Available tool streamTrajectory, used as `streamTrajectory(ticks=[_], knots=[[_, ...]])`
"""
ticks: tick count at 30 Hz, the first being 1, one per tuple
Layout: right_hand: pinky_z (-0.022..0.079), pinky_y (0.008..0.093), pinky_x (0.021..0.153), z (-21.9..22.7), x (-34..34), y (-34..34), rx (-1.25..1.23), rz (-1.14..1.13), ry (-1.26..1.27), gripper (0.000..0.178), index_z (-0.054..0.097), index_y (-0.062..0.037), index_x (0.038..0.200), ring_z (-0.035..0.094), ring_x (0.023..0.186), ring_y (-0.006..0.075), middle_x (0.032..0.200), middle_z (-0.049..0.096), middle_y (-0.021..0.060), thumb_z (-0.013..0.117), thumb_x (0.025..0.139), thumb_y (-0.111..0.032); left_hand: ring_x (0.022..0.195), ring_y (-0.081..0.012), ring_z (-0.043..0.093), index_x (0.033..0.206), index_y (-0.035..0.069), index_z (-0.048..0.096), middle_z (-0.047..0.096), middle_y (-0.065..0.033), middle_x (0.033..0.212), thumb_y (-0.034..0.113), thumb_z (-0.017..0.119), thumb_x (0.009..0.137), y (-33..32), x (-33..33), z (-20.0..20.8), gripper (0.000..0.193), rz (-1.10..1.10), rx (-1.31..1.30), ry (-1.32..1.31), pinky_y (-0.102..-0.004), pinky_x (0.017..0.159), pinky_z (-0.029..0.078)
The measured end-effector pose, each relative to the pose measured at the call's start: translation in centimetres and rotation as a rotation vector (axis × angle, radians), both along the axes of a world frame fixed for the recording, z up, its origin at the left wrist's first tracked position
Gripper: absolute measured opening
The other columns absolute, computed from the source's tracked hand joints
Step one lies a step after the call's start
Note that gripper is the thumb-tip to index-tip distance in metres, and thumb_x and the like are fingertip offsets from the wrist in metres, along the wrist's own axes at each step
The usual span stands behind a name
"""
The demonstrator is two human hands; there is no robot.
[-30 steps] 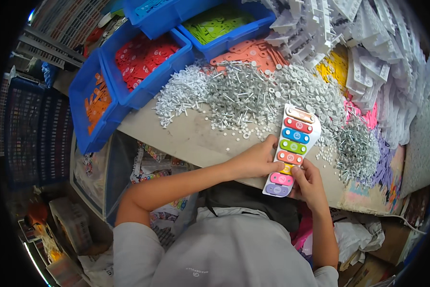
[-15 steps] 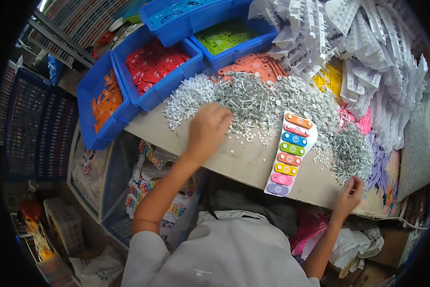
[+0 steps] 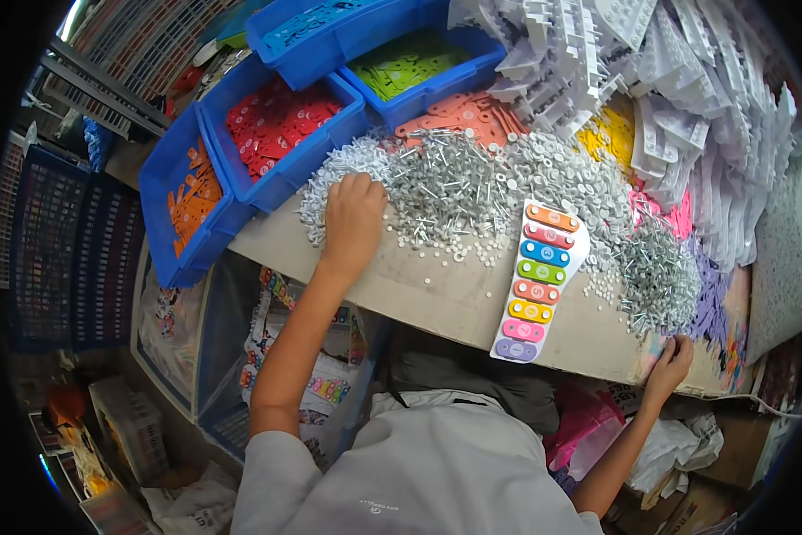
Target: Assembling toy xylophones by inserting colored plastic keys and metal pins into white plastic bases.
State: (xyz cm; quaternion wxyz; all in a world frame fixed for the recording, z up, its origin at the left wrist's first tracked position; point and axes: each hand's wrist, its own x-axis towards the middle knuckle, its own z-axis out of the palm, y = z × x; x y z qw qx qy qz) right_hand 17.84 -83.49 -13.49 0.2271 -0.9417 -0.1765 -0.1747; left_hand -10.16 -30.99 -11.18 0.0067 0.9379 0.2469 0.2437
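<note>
A toy xylophone (image 3: 537,283) with a white base and a column of coloured bars lies on the table before me. White round caps sit at the ends of most bars; the pink and purple ones at the near end show none. My left hand (image 3: 355,221) rests at the heap of small white plastic pegs (image 3: 337,169), its fingers bent down into them and the fingertips hidden. At the table's right front edge, my right hand (image 3: 674,358) is closed in a pinch, just below the pile of metal pins (image 3: 658,290). Anything between its fingers is too small to make out.
Blue bins hold orange bars (image 3: 194,201), red bars (image 3: 281,125), green bars (image 3: 408,67) and blue bars (image 3: 321,25). More metal pins (image 3: 450,183) and white washers (image 3: 566,174) lie mid-table. White plastic bases (image 3: 704,134) are stacked high at right, beside purple bars (image 3: 710,299).
My left hand has moved left from the metal pins' edge to the white pegs. My right hand has shifted slightly right and down. The view has shifted a little; the xylophone stays on the table.
</note>
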Motion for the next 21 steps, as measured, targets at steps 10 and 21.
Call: streamTrajectory(ticks=[10,21], knots=[[0.047,0.0381,0.082,-0.7,0.2,-0.8,-0.005,0.005,0.022,0.017,0.055,0.0035,0.100,0.056,0.085,0.0294,0.090,0.058,0.0158,0.057,0.101,-0.013,0.097,-0.0286,0.062,0.099,0.001,0.066,0.068,-0.0124,0.096,0.005,0.069,0.089,-5.5,-1.8,4.8,0.012,0.206,-0.896,-0.367,-0.0383,0.086,0.049],[0.025,0.0207,0.049,6.0,-9.6,11.2,1.025,0.177,0.938,0.012,0.056,-0.0088,0.109,0.033,0.056,0.0021,0.068,0.037,-0.0088,0.057,0.103,-0.019,0.070,-0.0132,0.056,0.102,0.000,0.073,0.062,-0.0022,0.080,0.002,0.068,0.091,-12.6,-2.3,3.3,0.013,0.103,-0.896,-0.391,-0.0271,0.064,0.043]])
